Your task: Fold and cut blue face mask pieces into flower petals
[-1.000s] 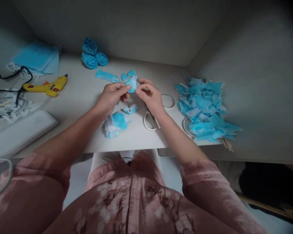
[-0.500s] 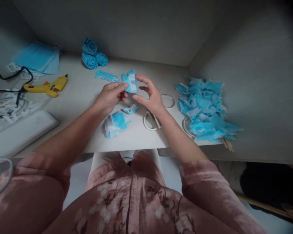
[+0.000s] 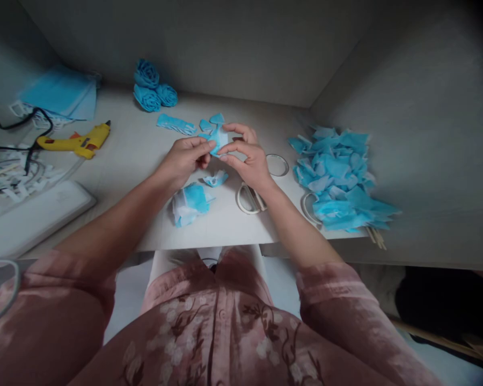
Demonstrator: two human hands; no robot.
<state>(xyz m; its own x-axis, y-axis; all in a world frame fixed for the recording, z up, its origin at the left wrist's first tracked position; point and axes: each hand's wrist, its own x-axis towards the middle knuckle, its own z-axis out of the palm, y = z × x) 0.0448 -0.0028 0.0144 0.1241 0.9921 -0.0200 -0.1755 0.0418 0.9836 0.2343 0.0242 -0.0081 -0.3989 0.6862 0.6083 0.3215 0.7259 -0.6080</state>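
Between my two hands is a petal-like piece of blue and white mask fabric [image 3: 222, 138], held above the table. My left hand [image 3: 184, 160] pinches its left side between thumb and fingers. At its right edge, the thumb and bent fingers of my right hand [image 3: 250, 159] close on the fabric. Just beyond lie small blue cut pieces [image 3: 216, 118] and a pleated blue strip [image 3: 176, 124]. Nearer to me are a curled scrap [image 3: 215, 178] and a blue and white fabric bundle [image 3: 191, 205]. Scissors [image 3: 249, 198], partly hidden, lie under my right wrist.
Rolled blue fabric roses [image 3: 148, 86] stand at the back. To the left are face masks [image 3: 58, 94], a yellow glue gun [image 3: 78, 142] with cables, and a white device [image 3: 44, 220]. A blue fabric heap [image 3: 338, 171] and a metal ring [image 3: 277, 165] lie right.
My right hand's fingers have closed in on the fabric's right edge. The piece has turned slightly in my left hand, which stays in nearly the same place.
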